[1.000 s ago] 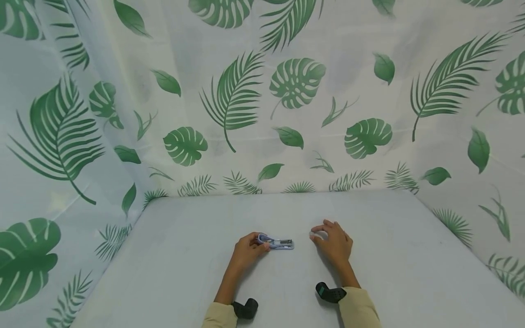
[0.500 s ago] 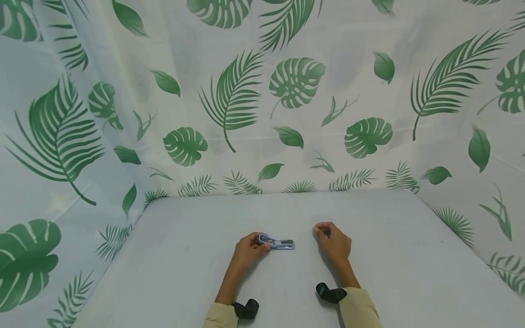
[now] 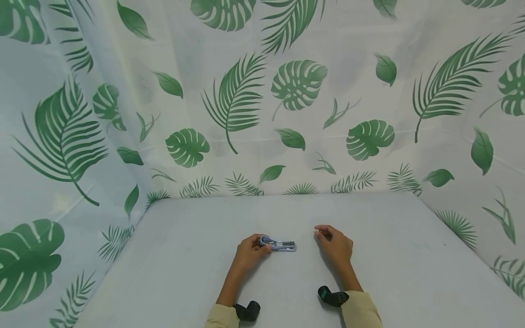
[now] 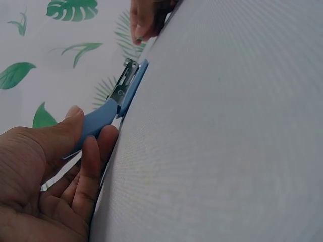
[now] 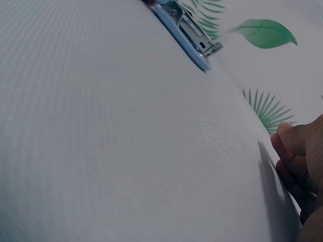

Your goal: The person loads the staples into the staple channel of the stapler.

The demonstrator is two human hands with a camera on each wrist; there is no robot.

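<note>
My left hand (image 3: 248, 252) grips a light blue stapler (image 3: 283, 246) by its handle end, with the thumb on one side and fingers on the other. The stapler's metal front points right, just over or on the white table; in the left wrist view its metal magazine (image 4: 124, 81) shows bare above the blue base. To the right of it, apart from the stapler, my right hand (image 3: 337, 246) has its thumb and forefinger together. A tiny piece (image 4: 140, 39) seems pinched at those fingertips, too small to tell its kind. The right wrist view shows the curled fingers (image 5: 290, 146) from the side.
A white table (image 3: 184, 259) spreads under both hands. Behind and at the sides hang white sheets (image 3: 254, 159) printed with green leaves. Black cameras are strapped to the left wrist (image 3: 248, 311) and the right wrist (image 3: 333, 297).
The right thumb and forefinger were rounded with a gap a second ago and have closed together, drawing slightly right and nearer. The left hand keeps its grip on the stapler with little movement.
</note>
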